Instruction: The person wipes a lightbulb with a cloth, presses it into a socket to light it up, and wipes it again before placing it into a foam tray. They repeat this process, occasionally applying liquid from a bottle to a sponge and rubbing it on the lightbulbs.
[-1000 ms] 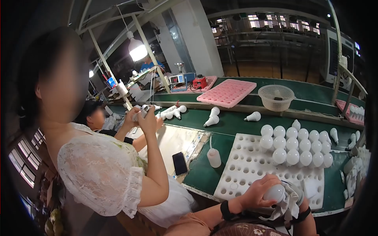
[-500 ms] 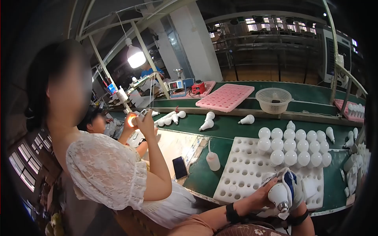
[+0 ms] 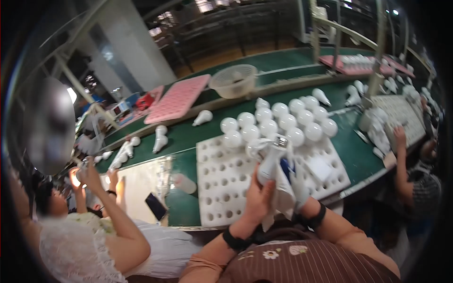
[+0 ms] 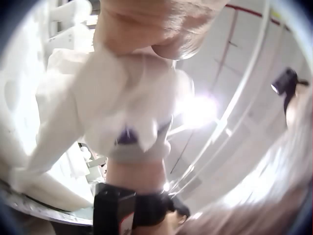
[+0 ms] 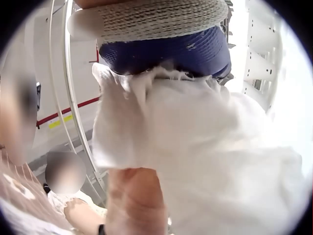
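Observation:
In the head view my left hand [image 3: 257,203] grips a white light bulb [image 3: 269,165] over the foam tray, its metal screw base pointing up and away. My right hand [image 3: 297,186] wears a pale knit glove with a blue coating and grips a white cloth [image 3: 281,195] beside the bulb. The gloved fingers [image 5: 161,24] lie across the top of the cloth in the right wrist view. In the left wrist view the cloth [image 4: 73,103] is blurred and hides the bulb. Several white bulbs [image 3: 288,122] stand in rows in the far part of the white foam tray [image 3: 222,188].
Loose bulbs [image 3: 203,118] lie along the back of the green bench. Behind them are a pink tray [image 3: 179,101] and a white basket [image 3: 233,85]. A squeeze bottle [image 3: 183,184] and a phone [image 3: 155,206] lie left. People work on both sides.
The view has swung right. The bulb in my left hand now has its screw base up and away, where half a second ago it pointed down towards me. The cloth stays beside it.

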### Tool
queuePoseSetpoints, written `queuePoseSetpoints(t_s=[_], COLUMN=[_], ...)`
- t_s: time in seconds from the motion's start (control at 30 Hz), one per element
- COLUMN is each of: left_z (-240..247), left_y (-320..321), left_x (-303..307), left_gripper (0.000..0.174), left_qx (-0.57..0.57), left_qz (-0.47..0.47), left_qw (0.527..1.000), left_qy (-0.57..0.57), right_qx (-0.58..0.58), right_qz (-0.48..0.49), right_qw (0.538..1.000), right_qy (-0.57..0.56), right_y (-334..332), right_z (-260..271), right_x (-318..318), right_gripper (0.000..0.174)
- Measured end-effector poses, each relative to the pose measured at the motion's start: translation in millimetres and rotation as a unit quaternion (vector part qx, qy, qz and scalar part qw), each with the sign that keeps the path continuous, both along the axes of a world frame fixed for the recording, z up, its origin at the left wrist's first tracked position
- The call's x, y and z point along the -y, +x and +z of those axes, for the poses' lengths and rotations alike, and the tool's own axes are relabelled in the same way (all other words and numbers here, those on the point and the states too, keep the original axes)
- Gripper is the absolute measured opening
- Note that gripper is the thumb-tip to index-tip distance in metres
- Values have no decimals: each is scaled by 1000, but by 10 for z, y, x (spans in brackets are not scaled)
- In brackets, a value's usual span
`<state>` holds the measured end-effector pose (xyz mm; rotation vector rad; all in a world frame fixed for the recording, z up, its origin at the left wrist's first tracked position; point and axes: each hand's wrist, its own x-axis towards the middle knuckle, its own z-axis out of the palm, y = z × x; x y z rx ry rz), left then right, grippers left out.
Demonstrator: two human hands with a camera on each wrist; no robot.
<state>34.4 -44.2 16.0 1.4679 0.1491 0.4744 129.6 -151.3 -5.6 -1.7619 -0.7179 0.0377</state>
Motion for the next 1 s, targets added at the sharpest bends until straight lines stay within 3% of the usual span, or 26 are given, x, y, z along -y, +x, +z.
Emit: queuePoseSetpoints(t_s=[0.03, 0.07, 0.1, 0.17, 0.2, 0.27, 0.3, 0.33, 0.4, 0.47, 0.5, 0.53, 0.6, 0.63, 0.73, 0.77, 0.83, 0.9, 0.97, 1.0], left_z=[140, 114, 102, 41, 122, -13, -24, -31, -16, 59, 76, 79, 100, 112, 126, 115, 97, 165, 201, 209], left_y=[-24, -28, -21, 36, 30, -50, -85, -112, -164, -194, -181, -183, -196, -214, -285, -301, -318, -346, -363, -354], left_x=[-8, 13, 2, -12, -10, -159, -218, -274, -339, -371, -403, -393, -382, -382, -331, -346, -400, -425, -452, -468], left_gripper=[64, 56, 58, 62, 66, 71, 71, 73, 75, 82, 88, 88, 84, 87, 89, 89, 97, 96, 94, 94], left_qx=[-25, -16, -43, -7, -10, -51, -53, -30, -11, -38, -35, -38, 2, -4, 5, 3, 57, 68, 78, 50], left_qz=[-16, -38, -55, -92, -93, -121, -118, -170, -222, -120, -108, -109, -87, -80, -50, -48, -9, 25, 55, 76], left_qw=[998, 988, 970, 940, 928, 916, 915, 907, 893, 982, 990, 990, 996, 997, 998, 999, 991, 988, 985, 965], left_qy=[-51, -150, -232, -329, -360, -380, -381, -384, -390, -139, -82, -84, 12, -6, 24, 25, 124, 134, 142, 245], right_qx=[-84, -60, -123, -99, -96, -227, -264, -286, -341, -318, -291, -81, -104, -85, -181, -203, -218, -253, -220, -203], right_qz=[-14, 24, 28, 95, 72, -22, 66, 95, 111, 118, 132, 133, 119, 102, 129, 94, 72, 37, 42, 43], right_qw=[988, 976, 962, 970, 978, 952, 940, 906, 875, 892, 908, 977, 980, 986, 965, 968, 958, 948, 959, 965], right_qy=[128, 208, 244, 200, 171, 204, 206, 297, 324, 298, 272, 144, 122, 100, 141, 113, 173, 192, 172, 158], right_y=[-33, -7, 116, 257, 239, 356, 346, 464, 482, 436, 403, 325, 286, 295, 348, 364, 455, 406, 334, 286], right_z=[76, 201, 51, 139, 165, -96, 232, 160, 212, 296, 370, 613, 600, 575, 461, 434, 246, 337, 372, 378], right_x=[-86, -105, -170, -93, -85, -71, 50, 16, 81, 111, 123, 165, 128, 147, 127, 114, 165, 164, 205, 220], right_gripper=[44, 41, 39, 34, 31, 33, 36, 34, 31, 30, 28, 28, 30, 31, 31, 30, 29, 30, 34, 35])
